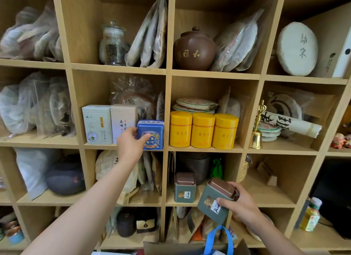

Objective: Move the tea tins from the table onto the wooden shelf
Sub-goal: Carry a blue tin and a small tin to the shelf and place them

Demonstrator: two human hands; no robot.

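Observation:
My left hand (131, 143) grips a blue square tea tin (152, 134) that stands at the front right of a middle cubby of the wooden shelf (167, 110), beside two tall pale tins (97, 124). Lower right, my right hand (240, 203) holds a grey-green tin with a brown lid (213, 202), tilted, in front of the shelf. A matching grey-green tin (185, 187) stands upright in the cubby just left of it. Three yellow tins (203, 130) line the cubby to the right of the blue one.
Other cubbies hold bagged tea cakes (150, 36), a glass jar (114, 44), a brown clay pot (194, 48), a brass bell (256, 135) and dark jars (126, 224). A blue bag handle (218, 239) rises at the bottom edge. A bottle (311, 215) stands at the lower right.

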